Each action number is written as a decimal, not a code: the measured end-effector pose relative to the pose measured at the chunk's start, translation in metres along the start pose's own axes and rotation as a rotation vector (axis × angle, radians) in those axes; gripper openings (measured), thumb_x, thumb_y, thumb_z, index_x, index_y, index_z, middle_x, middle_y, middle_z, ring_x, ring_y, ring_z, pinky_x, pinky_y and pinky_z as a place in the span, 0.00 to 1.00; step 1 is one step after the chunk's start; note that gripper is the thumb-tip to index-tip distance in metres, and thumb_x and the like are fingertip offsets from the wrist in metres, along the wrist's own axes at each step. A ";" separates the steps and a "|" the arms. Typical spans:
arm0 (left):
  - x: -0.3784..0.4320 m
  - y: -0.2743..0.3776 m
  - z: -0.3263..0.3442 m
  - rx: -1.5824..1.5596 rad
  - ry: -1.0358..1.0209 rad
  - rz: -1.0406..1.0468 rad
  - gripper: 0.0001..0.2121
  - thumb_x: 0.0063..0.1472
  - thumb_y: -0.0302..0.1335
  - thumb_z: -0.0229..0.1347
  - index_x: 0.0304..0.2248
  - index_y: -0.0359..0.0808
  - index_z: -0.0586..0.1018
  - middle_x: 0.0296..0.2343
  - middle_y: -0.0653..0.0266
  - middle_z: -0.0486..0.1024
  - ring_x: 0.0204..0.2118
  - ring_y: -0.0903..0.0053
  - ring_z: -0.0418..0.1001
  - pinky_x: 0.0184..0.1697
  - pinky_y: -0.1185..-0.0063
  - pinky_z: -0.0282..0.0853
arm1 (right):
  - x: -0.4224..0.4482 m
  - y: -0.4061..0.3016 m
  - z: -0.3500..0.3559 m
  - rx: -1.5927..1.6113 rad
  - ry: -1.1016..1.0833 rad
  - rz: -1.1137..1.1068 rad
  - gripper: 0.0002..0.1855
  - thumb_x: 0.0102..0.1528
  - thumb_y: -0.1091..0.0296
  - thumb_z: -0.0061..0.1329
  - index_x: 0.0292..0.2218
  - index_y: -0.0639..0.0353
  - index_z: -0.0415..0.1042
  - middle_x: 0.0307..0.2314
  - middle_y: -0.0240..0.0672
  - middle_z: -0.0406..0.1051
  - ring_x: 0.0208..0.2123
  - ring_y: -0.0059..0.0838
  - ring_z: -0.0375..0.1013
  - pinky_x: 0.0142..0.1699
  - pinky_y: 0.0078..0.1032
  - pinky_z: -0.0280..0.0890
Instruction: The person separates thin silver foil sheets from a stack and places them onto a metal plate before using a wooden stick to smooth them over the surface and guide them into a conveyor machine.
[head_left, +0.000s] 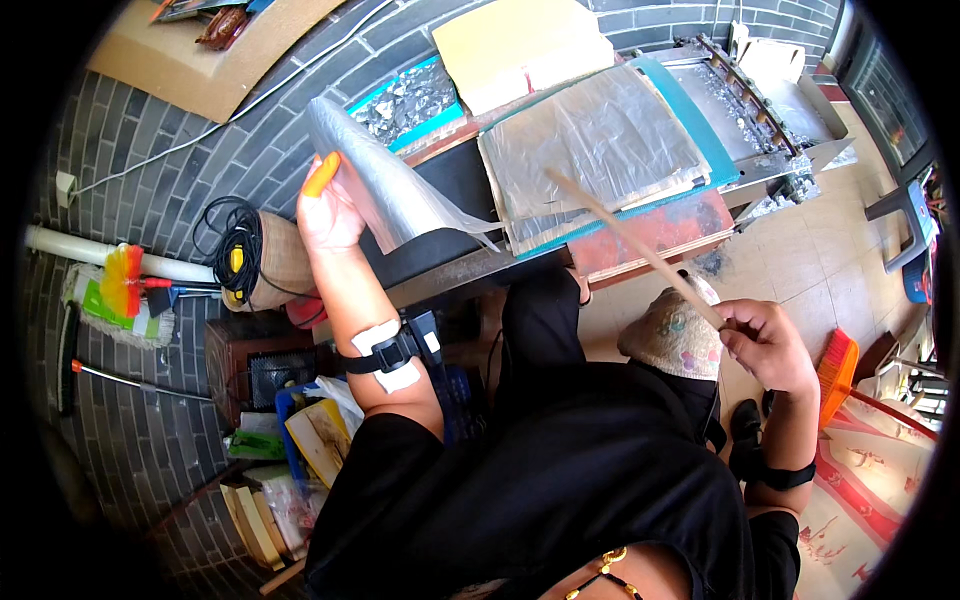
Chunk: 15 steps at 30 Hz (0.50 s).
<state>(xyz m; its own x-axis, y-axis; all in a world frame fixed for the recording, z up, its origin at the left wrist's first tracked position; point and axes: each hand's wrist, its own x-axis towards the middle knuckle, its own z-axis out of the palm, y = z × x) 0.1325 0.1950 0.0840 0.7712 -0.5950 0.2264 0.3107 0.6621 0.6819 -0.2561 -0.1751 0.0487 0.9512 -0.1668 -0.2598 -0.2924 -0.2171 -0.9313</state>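
My left hand (330, 210), with an orange finger cot on one finger, holds up a thin silvery sheet (375, 172) by its left side. The sheet hangs in a curve, its lower right corner near the edge of the stack. My right hand (765, 341) grips one end of a long thin wooden stick (637, 240). The stick's far tip is over the wrinkled silvery sheet (592, 142) on top of a flat stack; whether it touches cannot be told. A teal mat (686, 112) shows under the stack.
A blue tray of silvery flakes (412, 105) stands behind the bench. A reddish board (652, 236) lies at the bench's near edge. A metal frame with a bar (750, 97) is at the right. Coiled black cable (238, 259) hangs at a basket on the left.
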 end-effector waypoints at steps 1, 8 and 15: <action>-0.002 -0.001 0.001 0.019 0.026 0.010 0.14 0.63 0.29 0.45 0.45 0.32 0.70 0.43 0.56 0.73 0.47 0.66 0.71 0.54 0.65 0.62 | 0.000 -0.002 0.001 -0.038 -0.020 -0.017 0.10 0.49 0.82 0.47 0.36 0.69 0.72 0.16 0.28 0.63 0.20 0.14 0.59 0.24 0.18 0.56; -0.014 -0.004 0.001 0.047 0.086 0.036 0.14 0.63 0.27 0.45 0.46 0.31 0.70 0.43 0.56 0.73 0.47 0.66 0.70 0.54 0.67 0.62 | -0.013 -0.003 -0.009 -0.096 -0.139 -0.046 0.13 0.44 0.83 0.47 0.35 0.67 0.73 0.17 0.33 0.67 0.20 0.19 0.64 0.26 0.20 0.60; -0.028 -0.004 -0.006 0.068 0.130 0.049 0.14 0.63 0.28 0.44 0.46 0.31 0.70 0.43 0.56 0.73 0.49 0.66 0.69 0.55 0.67 0.60 | -0.013 -0.001 -0.012 -0.193 -0.191 -0.079 0.15 0.44 0.81 0.48 0.37 0.65 0.73 0.19 0.37 0.70 0.21 0.25 0.69 0.28 0.23 0.63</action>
<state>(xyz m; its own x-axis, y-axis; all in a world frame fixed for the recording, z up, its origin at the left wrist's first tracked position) 0.1133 0.2116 0.0709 0.8515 -0.4956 0.1714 0.2361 0.6542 0.7185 -0.2692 -0.1837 0.0564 0.9678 0.0381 -0.2488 -0.2127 -0.4047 -0.8894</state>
